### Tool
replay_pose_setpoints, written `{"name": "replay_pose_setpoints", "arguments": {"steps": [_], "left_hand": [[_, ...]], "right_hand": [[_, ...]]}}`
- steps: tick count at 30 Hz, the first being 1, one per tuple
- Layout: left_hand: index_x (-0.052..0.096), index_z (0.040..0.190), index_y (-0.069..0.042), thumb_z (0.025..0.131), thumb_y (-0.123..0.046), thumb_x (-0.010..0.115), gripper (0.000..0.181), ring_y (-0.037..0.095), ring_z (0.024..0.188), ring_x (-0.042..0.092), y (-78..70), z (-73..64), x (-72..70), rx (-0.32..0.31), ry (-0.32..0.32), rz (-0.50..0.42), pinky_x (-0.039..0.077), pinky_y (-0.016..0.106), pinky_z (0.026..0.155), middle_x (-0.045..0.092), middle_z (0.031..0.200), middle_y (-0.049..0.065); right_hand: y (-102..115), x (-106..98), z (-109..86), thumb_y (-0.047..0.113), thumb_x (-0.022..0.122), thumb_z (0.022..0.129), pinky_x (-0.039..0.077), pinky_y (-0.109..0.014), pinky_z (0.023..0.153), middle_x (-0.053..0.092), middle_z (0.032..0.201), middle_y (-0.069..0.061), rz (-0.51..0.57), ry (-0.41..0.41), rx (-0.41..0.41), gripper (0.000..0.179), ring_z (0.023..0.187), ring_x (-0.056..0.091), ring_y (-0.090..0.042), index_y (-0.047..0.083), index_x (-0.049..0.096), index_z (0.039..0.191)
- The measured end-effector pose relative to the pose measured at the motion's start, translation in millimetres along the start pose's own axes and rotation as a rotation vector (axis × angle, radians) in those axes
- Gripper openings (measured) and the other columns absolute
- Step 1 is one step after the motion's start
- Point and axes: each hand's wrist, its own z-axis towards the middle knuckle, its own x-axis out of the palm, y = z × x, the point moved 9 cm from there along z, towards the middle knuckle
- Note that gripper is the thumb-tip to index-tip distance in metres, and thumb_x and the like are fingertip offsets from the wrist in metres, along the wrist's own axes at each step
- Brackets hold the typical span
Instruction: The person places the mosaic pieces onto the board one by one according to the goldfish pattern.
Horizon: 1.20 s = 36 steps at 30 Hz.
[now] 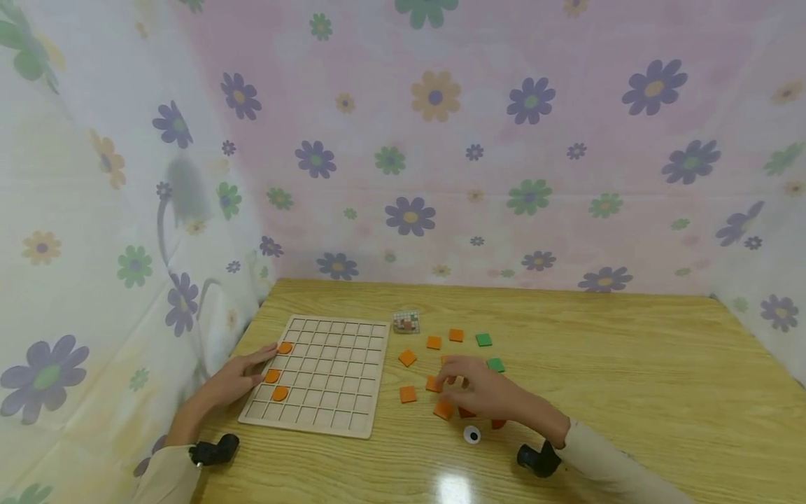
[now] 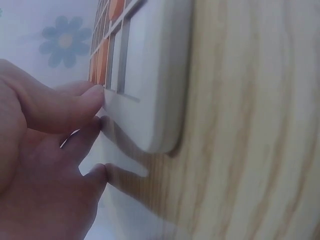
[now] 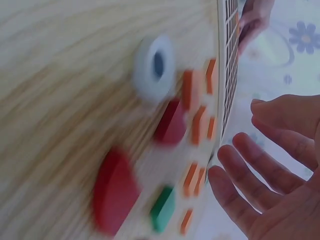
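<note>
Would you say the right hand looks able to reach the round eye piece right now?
Probably yes: the eye piece lies uncovered on the table close to the right hand, which appears to hold nothing.

Tabletop (image 1: 598, 364) glare, soft wrist views

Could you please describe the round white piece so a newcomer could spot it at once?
On the wooden table, start at the gridded board. Right of it in the head view, small coloured tiles lie scattered, with the white piece on their near side. Among them it alone is white with a black spot; its neighbours are orange, red or green.
</note>
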Motion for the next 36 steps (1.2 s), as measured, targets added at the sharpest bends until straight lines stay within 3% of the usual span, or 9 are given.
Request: {"name": "replay_pose_setpoints", "arguments": {"steps": [3, 9, 18, 22, 26, 33, 36], "left_hand": [[0.041, 0.141, 0.004, 0.088, 0.004, 0.055, 0.055, 0.045, 0.135, 0.023, 0.8, -0.5, -0.7, -0.007, -0.005, 0.008, 0.027, 0.057, 0.102, 0.031, 0.148, 0.022], [0.039, 0.142, 0.003, 0.089, 0.004, 0.054, 0.055, 0.044, 0.136, 0.021, 2.0, 0.4, -0.7, -0.019, 0.000, 0.005, 0.023, 0.058, 0.103, 0.029, 0.149, 0.022], [0.040, 0.141, 0.003, 0.088, 0.003, 0.055, 0.055, 0.044, 0.136, 0.022, -0.7, 2.5, -1.6, -0.008, -0.005, -0.002, 0.025, 0.044, 0.108, 0.030, 0.149, 0.021], [0.041, 0.141, 0.003, 0.088, 0.002, 0.056, 0.054, 0.043, 0.136, 0.023, -1.0, 3.0, -3.1, 0.002, -0.012, 0.000, 0.022, 0.033, 0.108, 0.031, 0.148, 0.021], [0.042, 0.141, 0.003, 0.089, 0.001, 0.057, 0.054, 0.043, 0.136, 0.024, -1.1, 1.7, -2.5, -0.006, -0.009, -0.001, 0.023, 0.031, 0.107, 0.032, 0.148, 0.020], [0.041, 0.140, 0.004, 0.089, 0.003, 0.056, 0.054, 0.044, 0.136, 0.023, 0.8, 0.7, 0.1, -0.012, -0.005, -0.008, 0.025, 0.054, 0.104, 0.031, 0.148, 0.022], [0.040, 0.141, 0.005, 0.089, 0.003, 0.054, 0.054, 0.045, 0.136, 0.022, 2.5, 1.4, 2.1, -0.016, -0.002, -0.017, 0.023, 0.058, 0.104, 0.029, 0.149, 0.023]], "right_hand": [[-4, -14, -11.8, 0.013, 0.065, 0.090, 0.051, -0.031, 0.068, 0.060, 0.101, 0.001, -0.041, -0.048, -0.009, 0.012, 0.088, 0.057, -0.017, 0.010, 0.067, 0.101], [-12, -40, -33.8, 0.005, 0.067, 0.085, 0.052, -0.031, 0.065, 0.062, 0.096, -0.002, -0.122, -0.141, -0.042, 0.013, 0.082, 0.057, -0.018, 0.008, 0.067, 0.098], [-36, -55, -62.4, -0.002, 0.069, 0.080, 0.050, -0.027, 0.060, 0.063, 0.093, -0.004, -0.161, -0.209, -0.050, 0.017, 0.080, 0.058, -0.019, 0.008, 0.068, 0.093], [-46, -53, -67.1, -0.002, 0.071, 0.078, 0.051, -0.028, 0.060, 0.063, 0.094, -0.004, -0.150, -0.211, -0.034, 0.020, 0.081, 0.059, -0.018, 0.008, 0.069, 0.095], [-48, -48, -67.3, -0.004, 0.072, 0.077, 0.051, -0.028, 0.060, 0.064, 0.095, -0.005, -0.135, -0.215, -0.045, 0.023, 0.079, 0.060, -0.017, 0.007, 0.069, 0.096], [-45, -41, -65.3, -0.008, 0.072, 0.074, 0.050, -0.025, 0.057, 0.062, 0.092, -0.003, -0.103, -0.227, -0.080, 0.027, 0.074, 0.056, -0.014, 0.007, 0.068, 0.096], [-45, -41, -65.0, -0.008, 0.071, 0.074, 0.050, -0.024, 0.055, 0.060, 0.091, -0.004, -0.098, -0.234, -0.078, 0.028, 0.072, 0.055, -0.011, 0.006, 0.068, 0.099]]}}
